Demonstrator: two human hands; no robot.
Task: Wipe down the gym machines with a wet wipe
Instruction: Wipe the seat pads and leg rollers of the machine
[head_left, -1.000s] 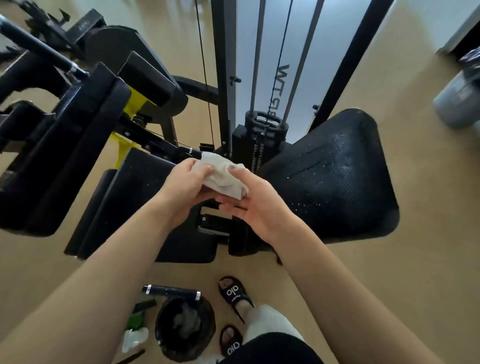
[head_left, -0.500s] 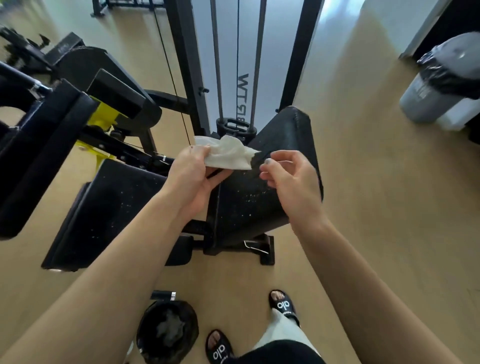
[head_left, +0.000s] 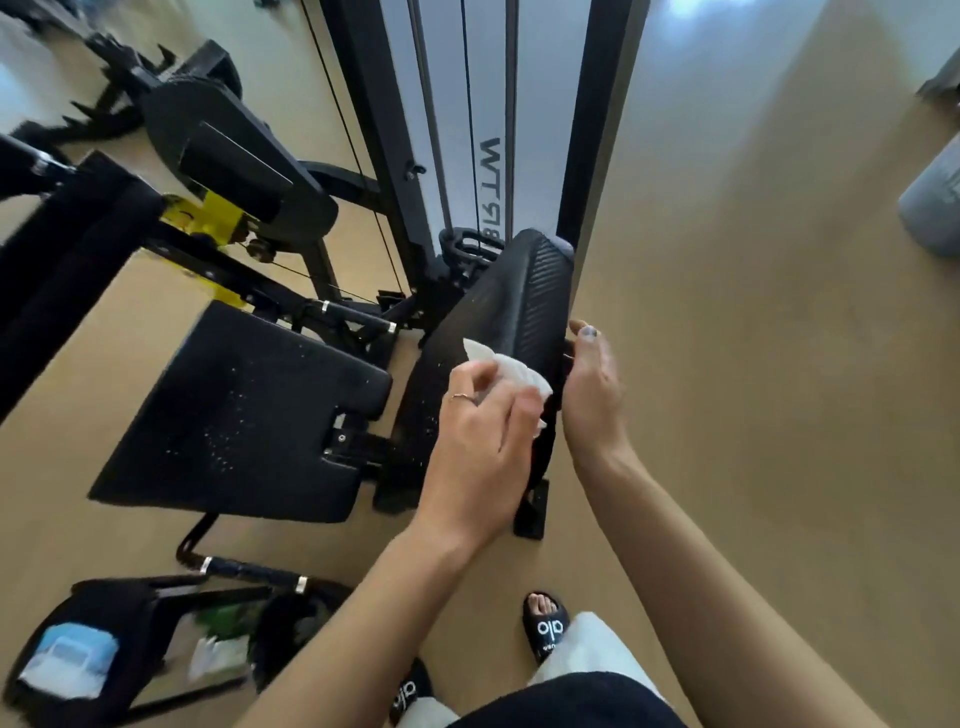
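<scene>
Lower left of the frame: my black bag (head_left: 78, 670) of supplies lies on the floor. Centre left: the machine's flat seat pad (head_left: 244, 415), speckled with pale flecks, not yet under the wipe. Centre: my left hand (head_left: 480, 421) pinches the wet wipe (head_left: 511, 371) between thumb and curled fingers and holds it against the face of the tilted black pad (head_left: 514, 312). Just right of it, my right hand (head_left: 592, 389), fingers curled round the pad's right edge, appears to steady it. To wipe well, I judge that long strokes from the pad's top down to its lower end suit best, with the right hand bracing against the push. The pad's left side runs close to the cable frame (head_left: 467, 104), so room there is tight. Right of the frame: bare floor (head_left: 753, 364), open for stepping round.
</scene>
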